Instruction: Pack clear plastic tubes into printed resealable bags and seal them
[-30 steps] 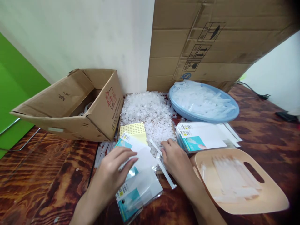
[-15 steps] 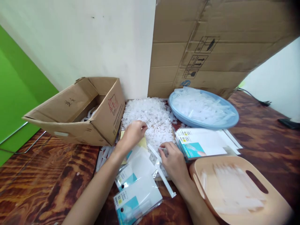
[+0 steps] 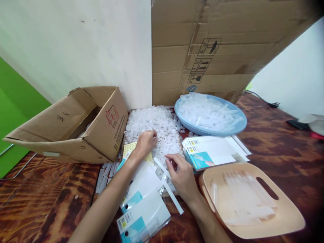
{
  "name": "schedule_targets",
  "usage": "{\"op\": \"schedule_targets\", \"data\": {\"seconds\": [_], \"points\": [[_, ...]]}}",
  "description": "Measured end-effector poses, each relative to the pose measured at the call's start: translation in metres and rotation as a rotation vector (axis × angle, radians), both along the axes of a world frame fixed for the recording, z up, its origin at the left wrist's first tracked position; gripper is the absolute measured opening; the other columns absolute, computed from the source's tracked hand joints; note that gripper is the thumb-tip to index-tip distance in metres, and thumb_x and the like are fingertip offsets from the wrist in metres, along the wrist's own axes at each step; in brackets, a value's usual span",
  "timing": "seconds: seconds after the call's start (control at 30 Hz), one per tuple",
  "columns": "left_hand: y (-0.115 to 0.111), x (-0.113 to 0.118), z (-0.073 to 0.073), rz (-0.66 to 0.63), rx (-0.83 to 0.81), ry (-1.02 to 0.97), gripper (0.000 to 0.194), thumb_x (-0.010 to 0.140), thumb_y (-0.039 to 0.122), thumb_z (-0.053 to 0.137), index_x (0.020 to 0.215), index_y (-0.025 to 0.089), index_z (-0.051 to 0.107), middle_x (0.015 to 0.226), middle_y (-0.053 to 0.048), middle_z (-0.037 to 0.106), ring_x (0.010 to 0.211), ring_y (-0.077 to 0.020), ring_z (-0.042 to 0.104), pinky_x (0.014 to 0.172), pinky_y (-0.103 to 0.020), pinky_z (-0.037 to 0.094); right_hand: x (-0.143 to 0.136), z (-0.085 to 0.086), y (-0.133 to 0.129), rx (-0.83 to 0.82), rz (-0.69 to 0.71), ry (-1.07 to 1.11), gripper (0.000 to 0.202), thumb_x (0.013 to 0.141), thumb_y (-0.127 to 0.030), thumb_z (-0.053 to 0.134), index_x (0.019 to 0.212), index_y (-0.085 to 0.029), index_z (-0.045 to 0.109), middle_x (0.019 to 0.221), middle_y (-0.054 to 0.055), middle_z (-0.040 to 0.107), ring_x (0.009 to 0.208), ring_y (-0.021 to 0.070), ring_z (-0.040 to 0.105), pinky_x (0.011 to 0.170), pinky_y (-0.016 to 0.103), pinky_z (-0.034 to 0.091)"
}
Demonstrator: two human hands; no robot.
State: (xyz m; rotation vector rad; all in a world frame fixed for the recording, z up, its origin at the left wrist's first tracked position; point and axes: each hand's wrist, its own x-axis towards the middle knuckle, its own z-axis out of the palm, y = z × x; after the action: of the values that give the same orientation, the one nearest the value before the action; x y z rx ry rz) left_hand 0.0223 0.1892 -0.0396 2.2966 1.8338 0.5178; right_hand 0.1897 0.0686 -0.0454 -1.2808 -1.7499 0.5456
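Observation:
My left hand [image 3: 146, 144] is over a heap of small clear plastic pieces [image 3: 154, 118], its fingers curled and pinched together. Whatever is between the fingertips is hidden. Beside the heap's near right side, my right hand [image 3: 181, 173] is closed, with thumb and fingertips drawn together; I cannot make out what they hold. Two narrow white strips [image 3: 172, 195] lie end to end just left of my right hand. Below my left forearm are packaged cards [image 3: 144, 216] in clear sleeves, printed white and teal. A yellow sticker sheet [image 3: 130, 148] lies partly under my left wrist.
At left stands an open cardboard box [image 3: 101, 135]. A blue basin [image 3: 188, 126] piled with translucent plastic pieces sits at the back right, before a large carton [image 3: 172, 54]. Stacked cards [image 3: 215, 152] and a peach-coloured board [image 3: 286, 216] bearing clear pieces lie to the right.
The whole view has shifted, so things appear further left. Both hands stay in nearly the same places over the heap and beside the strips.

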Motion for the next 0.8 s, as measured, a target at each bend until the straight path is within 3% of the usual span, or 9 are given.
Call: {"op": "schedule_targets", "data": {"seconds": [0.23, 0.37, 0.43, 0.53, 0.6, 0.67, 0.8], "points": [[0.008, 0.015, 0.014, -0.074, 0.045, -0.065, 0.033, 0.086, 0.006, 0.054, 0.114, 0.017, 0.068, 0.105, -0.012, 0.073, 0.094, -0.0235, 0.068, 0.086, -0.033, 0.050, -0.001, 0.003, -0.004, 0.002, 0.025, -0.001, 0.018, 0.097, -0.017, 0.050, 0.102, -0.019, 0.067, 0.091, 0.007, 0.068, 0.085, 0.0220, 0.064, 0.077, 0.032, 0.048], [0.018, 0.027, 0.029, -0.147, 0.065, -0.131, 0.020, 0.087, 0.012, 0.058, 0.098, 0.017, 0.073, 0.097, -0.010, 0.073, 0.089, -0.0224, 0.068, 0.083, -0.030, 0.051, 0.000, 0.006, -0.004, -0.002, 0.009, 0.012, 0.017, 0.097, -0.018, 0.051, 0.101, -0.019, 0.067, 0.091, 0.007, 0.067, 0.084, 0.0217, 0.063, 0.076, 0.032, 0.047], [0.027, 0.042, 0.039, -0.176, 0.090, -0.170, 0.018, 0.091, 0.016, 0.055, 0.094, 0.018, 0.073, 0.097, -0.009, 0.073, 0.091, -0.0211, 0.067, 0.085, -0.029, 0.050, -0.001, 0.008, -0.005, -0.009, 0.020, 0.015, 0.017, 0.097, -0.018, 0.051, 0.101, -0.019, 0.068, 0.090, 0.006, 0.067, 0.080, 0.0211, 0.062, 0.074, 0.031, 0.047], [0.048, 0.076, 0.056, -0.186, 0.146, -0.235, 0.025, 0.098, 0.022, 0.047, 0.108, 0.019, 0.070, 0.111, -0.009, 0.071, 0.104, -0.0204, 0.064, 0.094, -0.029, 0.047, -0.002, 0.009, -0.007, -0.001, 0.045, 0.027, 0.018, 0.097, -0.018, 0.050, 0.103, -0.019, 0.067, 0.090, 0.006, 0.067, 0.078, 0.0198, 0.062, 0.072, 0.030, 0.046], [0.063, 0.103, 0.064, -0.177, 0.153, -0.265, 0.027, 0.100, 0.024, 0.045, 0.112, 0.019, 0.069, 0.116, -0.010, 0.069, 0.112, -0.0231, 0.060, 0.101, -0.035, 0.043, -0.003, 0.011, -0.008, 0.010, 0.048, 0.038, 0.017, 0.097, -0.016, 0.050, 0.101, -0.018, 0.067, 0.091, 0.006, 0.066, 0.080, 0.0195, 0.062, 0.073, 0.030, 0.046], [0.077, 0.129, 0.067, -0.151, 0.122, -0.279, 0.025, 0.098, 0.023, 0.049, 0.109, 0.017, 0.071, 0.118, -0.014, 0.069, 0.120, -0.0300, 0.054, 0.106, -0.049, 0.037, -0.002, 0.012, -0.009, 0.011, 0.036, 0.038, 0.017, 0.097, -0.015, 0.049, 0.097, -0.018, 0.066, 0.088, 0.006, 0.066, 0.081, 0.0196, 0.062, 0.073, 0.029, 0.045], [0.088, 0.162, 0.057, -0.129, 0.020, -0.300, 0.011, 0.087, 0.017, 0.065, 0.088, 0.011, 0.074, 0.112, -0.022, 0.070, 0.128, -0.0406, 0.046, 0.108, -0.068, 0.022, 0.002, 0.012, -0.008, 0.016, -0.014, 0.013, 0.017, 0.095, -0.013, 0.048, 0.085, -0.019, 0.062, 0.079, 0.004, 0.063, 0.075, 0.0195, 0.061, 0.067, 0.029, 0.044]]}}
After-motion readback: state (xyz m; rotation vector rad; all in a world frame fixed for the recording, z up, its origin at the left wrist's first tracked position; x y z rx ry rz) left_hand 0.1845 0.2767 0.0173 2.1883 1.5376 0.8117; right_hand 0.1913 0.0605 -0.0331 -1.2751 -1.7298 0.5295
